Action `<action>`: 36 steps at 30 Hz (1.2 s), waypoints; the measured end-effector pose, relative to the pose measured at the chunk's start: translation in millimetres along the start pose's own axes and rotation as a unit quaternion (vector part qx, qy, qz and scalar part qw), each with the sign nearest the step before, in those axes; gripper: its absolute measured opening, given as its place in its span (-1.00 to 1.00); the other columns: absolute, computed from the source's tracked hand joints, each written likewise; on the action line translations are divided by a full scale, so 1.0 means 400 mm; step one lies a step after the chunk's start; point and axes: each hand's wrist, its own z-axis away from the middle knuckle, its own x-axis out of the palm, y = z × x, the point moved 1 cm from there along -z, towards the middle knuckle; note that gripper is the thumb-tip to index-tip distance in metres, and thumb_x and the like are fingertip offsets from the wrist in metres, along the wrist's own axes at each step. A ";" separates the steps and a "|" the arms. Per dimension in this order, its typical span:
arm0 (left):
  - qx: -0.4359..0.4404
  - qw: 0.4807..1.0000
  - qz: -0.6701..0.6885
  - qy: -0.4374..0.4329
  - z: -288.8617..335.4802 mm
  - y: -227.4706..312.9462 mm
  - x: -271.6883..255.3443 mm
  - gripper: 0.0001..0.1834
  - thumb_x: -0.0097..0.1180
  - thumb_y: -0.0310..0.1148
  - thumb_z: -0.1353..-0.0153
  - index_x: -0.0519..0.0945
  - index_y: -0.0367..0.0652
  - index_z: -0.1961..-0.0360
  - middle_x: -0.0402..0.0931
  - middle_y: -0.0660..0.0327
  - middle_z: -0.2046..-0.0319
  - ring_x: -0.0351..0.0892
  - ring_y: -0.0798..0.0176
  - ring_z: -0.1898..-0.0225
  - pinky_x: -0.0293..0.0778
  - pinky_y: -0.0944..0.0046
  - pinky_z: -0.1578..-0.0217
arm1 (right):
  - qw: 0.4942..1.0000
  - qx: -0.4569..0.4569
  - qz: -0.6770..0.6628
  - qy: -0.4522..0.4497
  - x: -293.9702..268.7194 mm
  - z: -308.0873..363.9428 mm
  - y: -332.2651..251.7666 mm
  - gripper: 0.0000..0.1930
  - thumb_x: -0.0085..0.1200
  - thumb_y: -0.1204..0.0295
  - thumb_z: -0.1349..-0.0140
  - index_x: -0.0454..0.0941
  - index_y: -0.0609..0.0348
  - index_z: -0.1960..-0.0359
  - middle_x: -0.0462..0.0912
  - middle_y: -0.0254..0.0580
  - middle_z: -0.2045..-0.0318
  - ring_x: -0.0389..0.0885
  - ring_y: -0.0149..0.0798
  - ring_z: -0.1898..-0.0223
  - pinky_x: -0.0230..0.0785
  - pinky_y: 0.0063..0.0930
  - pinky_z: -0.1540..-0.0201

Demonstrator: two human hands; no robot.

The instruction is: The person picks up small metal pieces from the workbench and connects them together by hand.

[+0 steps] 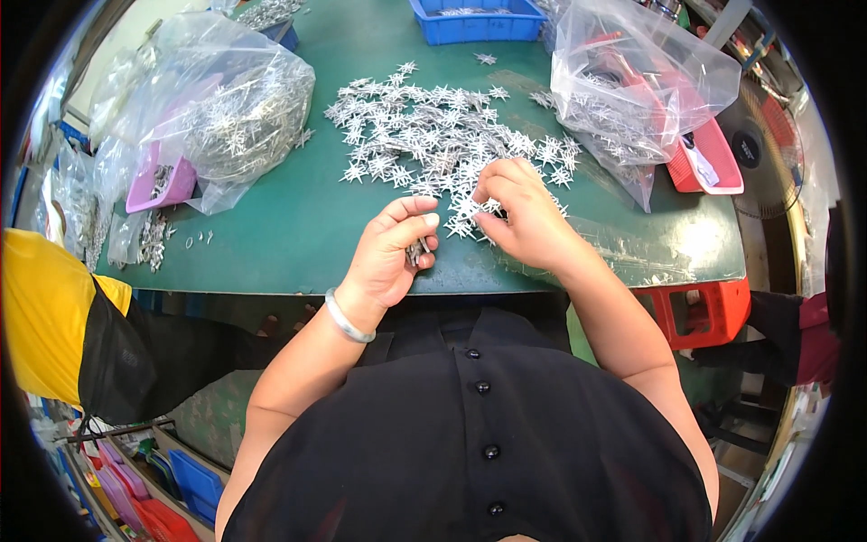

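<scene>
A spread-out pile of small silvery star-shaped metal pieces covers the middle of the green table. My left hand, with a pale bangle at its wrist, is curled around one or more small grey metal pieces near the table's front edge. Its thumb and fingers close over them, so their exact shape is partly hidden. My right hand reaches over the near right side of the pile. Its fingers are bent down toward the star-shaped pieces, and the fingertips are partly hidden; whether they pinch a piece is unclear.
Clear plastic bags of metal pieces stand left and right. A purple scoop, a pink-red bin and a blue tray surround the pile. A red stool is at right; a person in yellow sits at left.
</scene>
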 end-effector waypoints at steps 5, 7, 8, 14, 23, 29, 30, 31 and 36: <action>0.062 0.994 -0.086 0.028 0.004 -0.015 0.035 -0.86 0.17 -0.50 -0.03 0.51 -0.17 0.34 0.44 0.35 0.48 0.38 0.52 0.55 0.26 0.55 0.58 | 0.990 -0.022 -0.108 0.088 -0.004 0.004 -0.040 -0.81 0.14 0.57 0.13 0.43 0.20 0.43 0.46 -0.17 0.38 0.39 -0.11 0.29 0.25 -0.37 0.23; 0.137 0.978 -0.154 0.021 0.001 -0.018 0.037 -0.87 0.16 -0.52 -0.04 0.52 -0.18 0.34 0.44 0.35 0.47 0.37 0.52 0.54 0.27 0.54 0.58 | 0.984 0.016 -0.153 0.085 0.005 0.016 -0.044 -0.82 0.14 0.58 0.10 0.43 0.21 0.42 0.46 -0.19 0.41 0.42 -0.17 0.33 0.28 -0.41 0.26; 0.210 0.952 -0.221 0.013 0.001 -0.016 0.039 -0.89 0.15 -0.53 -0.05 0.53 -0.19 0.35 0.44 0.35 0.47 0.37 0.53 0.53 0.28 0.53 0.58 | 0.975 0.056 -0.197 0.083 0.008 0.020 -0.044 -0.83 0.13 0.58 0.08 0.43 0.21 0.42 0.47 -0.21 0.43 0.45 -0.22 0.36 0.30 -0.44 0.30; 0.391 0.834 -0.389 0.012 0.010 -0.001 0.055 -0.89 0.17 -0.57 0.04 0.56 -0.26 0.42 0.44 0.26 0.49 0.39 0.39 0.40 0.32 0.41 0.34 | 0.946 0.114 -0.295 0.076 0.014 0.025 -0.038 -0.84 0.14 0.59 0.03 0.43 0.23 0.40 0.50 -0.28 0.48 0.47 -0.43 0.44 0.33 -0.57 0.38; 0.493 0.718 -0.492 -0.013 0.025 0.013 0.066 -0.78 0.16 -0.66 0.10 0.58 -0.23 0.36 0.38 0.22 0.46 0.36 0.40 0.48 0.28 0.48 0.49 | 0.947 0.075 -0.301 0.086 0.019 0.020 -0.026 -0.86 0.07 0.66 0.07 0.43 0.24 0.43 0.53 -0.24 0.40 0.48 -0.39 0.37 0.34 -0.54 0.32; 0.534 0.679 -0.503 -0.007 0.027 0.016 0.075 -0.76 0.18 -0.66 0.19 0.59 -0.20 0.41 0.34 0.25 0.52 0.33 0.35 0.55 0.26 0.42 0.57 | 0.944 0.060 -0.313 0.081 0.012 0.016 -0.033 -0.85 0.01 0.72 0.08 0.43 0.25 0.44 0.51 -0.19 0.32 0.47 -0.39 0.28 0.31 -0.54 0.22; 0.534 0.679 -0.504 -0.006 0.026 0.016 0.074 -0.76 0.18 -0.66 0.19 0.59 -0.20 0.41 0.34 0.25 0.52 0.33 0.35 0.55 0.26 0.42 0.57 | 0.944 0.061 -0.313 0.081 0.011 0.015 -0.034 -0.85 0.01 0.72 0.08 0.43 0.25 0.44 0.51 -0.19 0.32 0.47 -0.39 0.28 0.31 -0.54 0.22; 0.535 0.677 -0.506 -0.006 0.026 0.015 0.073 -0.76 0.19 -0.66 0.19 0.59 -0.20 0.41 0.34 0.25 0.53 0.33 0.35 0.55 0.26 0.42 0.57 | 0.944 0.061 -0.314 0.082 0.010 0.015 -0.036 -0.85 0.01 0.72 0.09 0.43 0.25 0.44 0.51 -0.19 0.32 0.47 -0.39 0.28 0.31 -0.55 0.22; 0.539 0.675 -0.503 -0.008 0.026 0.016 0.069 -0.76 0.19 -0.65 0.19 0.59 -0.19 0.41 0.33 0.25 0.53 0.31 0.35 0.56 0.26 0.41 0.58 | 0.947 0.062 -0.305 0.081 0.015 0.015 -0.031 -0.84 0.01 0.72 0.10 0.44 0.25 0.44 0.51 -0.18 0.30 0.48 -0.39 0.28 0.32 -0.57 0.25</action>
